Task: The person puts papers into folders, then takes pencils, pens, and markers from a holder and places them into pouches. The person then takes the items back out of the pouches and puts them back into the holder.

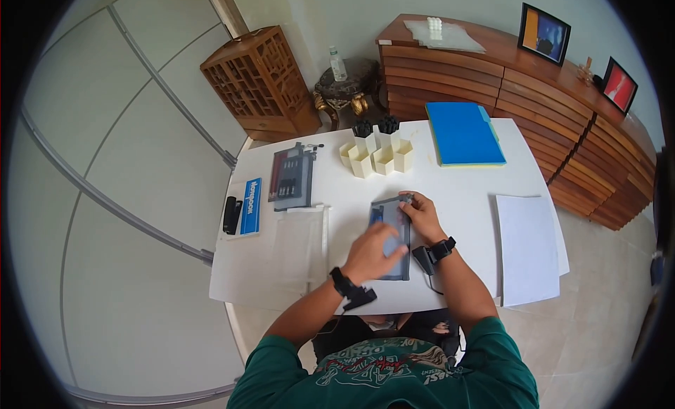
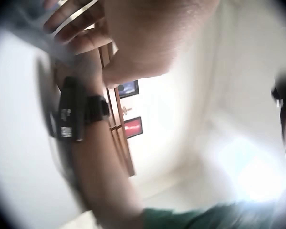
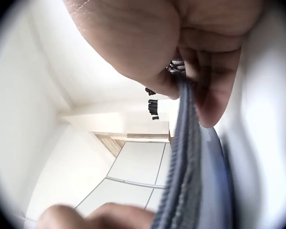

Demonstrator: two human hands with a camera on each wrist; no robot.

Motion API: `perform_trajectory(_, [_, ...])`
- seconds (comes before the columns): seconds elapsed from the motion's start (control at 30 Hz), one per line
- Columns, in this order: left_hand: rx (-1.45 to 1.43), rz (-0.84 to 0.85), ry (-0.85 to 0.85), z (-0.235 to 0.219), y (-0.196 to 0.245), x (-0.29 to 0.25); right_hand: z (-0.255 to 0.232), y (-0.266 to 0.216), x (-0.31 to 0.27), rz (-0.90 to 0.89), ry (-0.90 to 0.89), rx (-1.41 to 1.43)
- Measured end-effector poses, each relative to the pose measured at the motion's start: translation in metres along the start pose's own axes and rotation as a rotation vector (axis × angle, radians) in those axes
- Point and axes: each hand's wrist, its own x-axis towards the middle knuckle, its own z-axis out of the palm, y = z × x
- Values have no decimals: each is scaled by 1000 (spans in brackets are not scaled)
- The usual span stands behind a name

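A grey zip pouch [image 1: 398, 263] with something blue inside lies near the table's front edge. At its upper right corner, my right hand [image 1: 424, 218] pinches the zipped edge; in the right wrist view, thumb and fingers of that hand [image 3: 181, 43] meet on the zipper band [image 3: 178, 167]. Over the pouch's left part is my left hand [image 1: 373, 254], slightly blurred, its fingers loosely extended in the left wrist view [image 2: 138, 43]. Whether it touches the pouch cannot be told. Part of the left hand [image 3: 100, 217] shows low in the right wrist view.
White hexagonal holders [image 1: 362, 163] with black items stand at the back, beside a blue folder [image 1: 464, 133]. To the left are dark pouches [image 1: 292, 177], a blue notebook box [image 1: 251, 206], a black object [image 1: 230, 215] and a clear pouch [image 1: 299, 244]. White paper [image 1: 527, 251] lies right.
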Motion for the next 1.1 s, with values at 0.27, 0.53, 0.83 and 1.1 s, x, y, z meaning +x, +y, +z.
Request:
perform_trajectory(0.27, [-15, -36, 59, 33, -87, 56, 8, -17, -1, 74, 25, 116])
perform_trajectory(0.53, [-214, -384, 337, 21, -115, 60, 1, -7, -3, -20, -14, -160])
perform_trajectory(0.83, [-152, -377, 476, -51, -116, 60, -35, -33, -9, -33, -341, -501])
perform_trajectory(1.1, [-234, -283, 258, -30, -87, 64, 14, -60, -22, -477, -167, -405])
